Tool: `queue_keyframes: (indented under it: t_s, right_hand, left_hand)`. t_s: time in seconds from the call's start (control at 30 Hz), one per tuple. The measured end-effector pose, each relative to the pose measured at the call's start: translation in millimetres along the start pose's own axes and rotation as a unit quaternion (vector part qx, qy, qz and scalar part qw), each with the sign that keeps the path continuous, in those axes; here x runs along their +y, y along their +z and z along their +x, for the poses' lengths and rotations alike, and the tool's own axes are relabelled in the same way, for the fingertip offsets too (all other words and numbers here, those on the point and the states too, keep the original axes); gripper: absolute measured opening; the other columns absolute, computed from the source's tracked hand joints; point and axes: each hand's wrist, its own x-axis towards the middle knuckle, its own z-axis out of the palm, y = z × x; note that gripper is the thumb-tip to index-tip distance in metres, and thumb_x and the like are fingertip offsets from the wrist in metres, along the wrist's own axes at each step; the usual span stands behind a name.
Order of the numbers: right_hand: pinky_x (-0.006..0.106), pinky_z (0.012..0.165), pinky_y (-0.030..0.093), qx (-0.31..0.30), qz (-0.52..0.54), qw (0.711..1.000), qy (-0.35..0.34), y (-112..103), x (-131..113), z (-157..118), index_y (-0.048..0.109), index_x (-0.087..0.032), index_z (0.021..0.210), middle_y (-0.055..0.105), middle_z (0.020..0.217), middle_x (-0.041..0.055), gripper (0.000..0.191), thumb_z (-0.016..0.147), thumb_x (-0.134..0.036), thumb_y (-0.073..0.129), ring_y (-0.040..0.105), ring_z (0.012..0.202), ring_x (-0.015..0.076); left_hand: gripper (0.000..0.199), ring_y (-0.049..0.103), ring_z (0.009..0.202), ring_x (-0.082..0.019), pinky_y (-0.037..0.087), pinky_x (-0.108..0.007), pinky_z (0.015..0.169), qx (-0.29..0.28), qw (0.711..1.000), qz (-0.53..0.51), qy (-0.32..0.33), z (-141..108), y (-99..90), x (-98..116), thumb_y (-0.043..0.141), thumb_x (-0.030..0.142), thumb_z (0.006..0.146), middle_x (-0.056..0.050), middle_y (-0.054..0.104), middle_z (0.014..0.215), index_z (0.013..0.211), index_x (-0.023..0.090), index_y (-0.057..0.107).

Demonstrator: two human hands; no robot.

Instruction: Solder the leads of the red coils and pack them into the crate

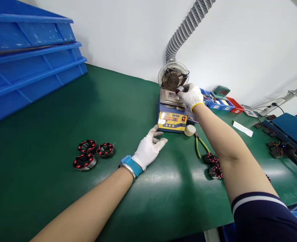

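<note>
My right hand (192,96), in a white glove with a yellow cuff, grips a motor stator (180,89) over the metal top of a blue and yellow solder pot (172,121). Its fingers are closed on the stator, and its lower side is partly hidden. My left hand (149,147), also gloved, lies by the front left corner of the pot, fingers apart and holding nothing. Left of it, three stators with red and black windings (85,161) rest on the green table (128,121). A few more stators (215,172) sit beneath my right forearm.
Green-handled cutters (198,148) and a small round pale container (190,130) are beside the pot. Behind it stands a fan (173,79) with a grey duct (185,30). Blue crates (35,70) are stacked left; small bins (216,103) and a blue machine (286,134) stand right.
</note>
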Motion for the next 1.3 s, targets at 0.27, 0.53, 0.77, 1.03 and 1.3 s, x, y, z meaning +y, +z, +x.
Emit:
queue_keyframes:
  t_s: [0.27,0.53,0.77,1.03,1.3]
  right_hand:
    - [0.043,0.083,0.05,0.001,-0.034,0.999,-0.009,9.7,2.9,1.9,0.065,-0.019,0.1,0.067,0.104,0.0131,0.039,0.075,-0.047,0.057,0.062,0.096,0.0299]
    - [0.044,0.084,0.049,0.005,-0.035,0.999,-0.006,9.3,4.4,2.6,0.063,-0.021,0.103,0.067,0.106,0.0113,0.038,0.078,-0.048,0.054,0.062,0.097,0.0295]
    - [0.043,0.085,0.049,-0.002,-0.036,0.999,-0.003,6.1,1.6,1.9,0.062,-0.021,0.104,0.067,0.105,0.0099,0.037,0.077,-0.046,0.054,0.061,0.099,0.0293]
    - [0.039,0.084,0.049,0.006,0.0,1.0,0.005,-5.5,-4.4,-7.0,0.065,-0.019,0.103,0.068,0.1,0.0096,0.038,0.075,-0.045,0.058,0.063,0.093,0.0259]
    - [0.03,0.076,0.049,-0.057,0.12,0.991,-0.011,-52.2,-4.0,-48.1,0.068,-0.014,0.107,0.07,0.089,0.0039,0.045,0.073,-0.044,0.063,0.063,0.082,0.0174]
  left_hand:
    - [0.068,0.062,0.086,-0.015,0.051,-0.03,0.083,-0.003,1.0,0.018,-0.002,0.9,-0.1,-3.3,0.065,0.037,0.08,-0.012,0.061,0.12,0.14,0.016,0.039]
    - [0.066,0.062,0.082,-0.013,0.05,-0.027,0.082,0.0,1.0,-0.002,-0.014,0.6,0.5,-0.5,0.067,0.033,0.077,-0.012,0.063,0.116,0.137,0.016,0.043]
    - [0.065,0.062,0.087,-0.014,0.05,-0.029,0.085,-0.004,1.0,-0.003,-0.026,0.7,1.1,-0.5,0.065,0.033,0.079,-0.011,0.062,0.117,0.137,0.016,0.042]
    - [0.064,0.062,0.087,-0.014,0.05,-0.029,0.085,-0.004,1.0,-0.006,-0.018,1.5,1.1,-6.3,0.066,0.034,0.078,-0.011,0.063,0.115,0.136,0.018,0.044]
    - [0.066,0.063,0.088,-0.015,0.05,-0.031,0.087,-0.007,1.0,0.011,-0.014,3.3,-0.1,-7.0,0.064,0.037,0.078,-0.011,0.063,0.116,0.137,0.016,0.043]
